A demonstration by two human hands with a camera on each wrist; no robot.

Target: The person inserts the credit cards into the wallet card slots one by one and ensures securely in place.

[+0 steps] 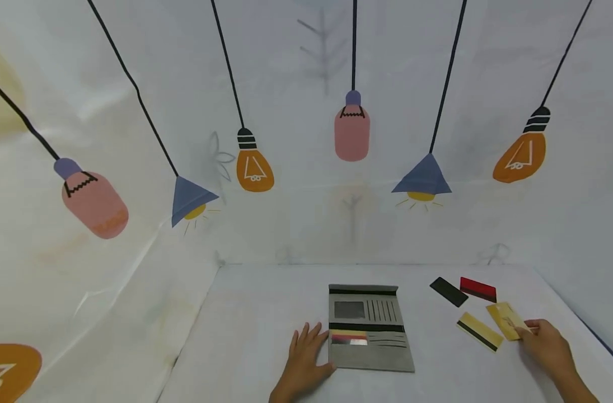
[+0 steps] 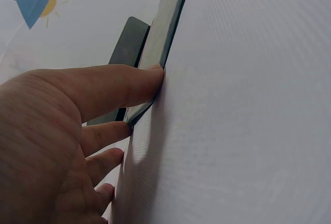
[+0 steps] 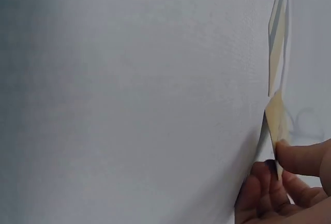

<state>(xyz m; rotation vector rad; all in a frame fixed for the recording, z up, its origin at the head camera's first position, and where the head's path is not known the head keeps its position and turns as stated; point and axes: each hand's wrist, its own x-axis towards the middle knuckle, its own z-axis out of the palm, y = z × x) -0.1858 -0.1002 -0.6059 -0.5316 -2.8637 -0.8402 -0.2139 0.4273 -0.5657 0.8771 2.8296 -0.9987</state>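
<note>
An opened grey wallet lies flat on the white table, its black bands running across and yellow, red and pale card edges showing in a lower pocket. My left hand lies at its left side with fingers spread; the thumb touches the near left corner and the index fingertip meets the edge. At the right, my right hand pinches a gold card between thumb and fingers, one end tilted up off the table in the right wrist view. A yellow card with a black stripe lies just left of it.
Beyond those two cards lie a black card and a red card with a dark stripe. White sheeting with printed hanging lamps rises behind the table and along its left side.
</note>
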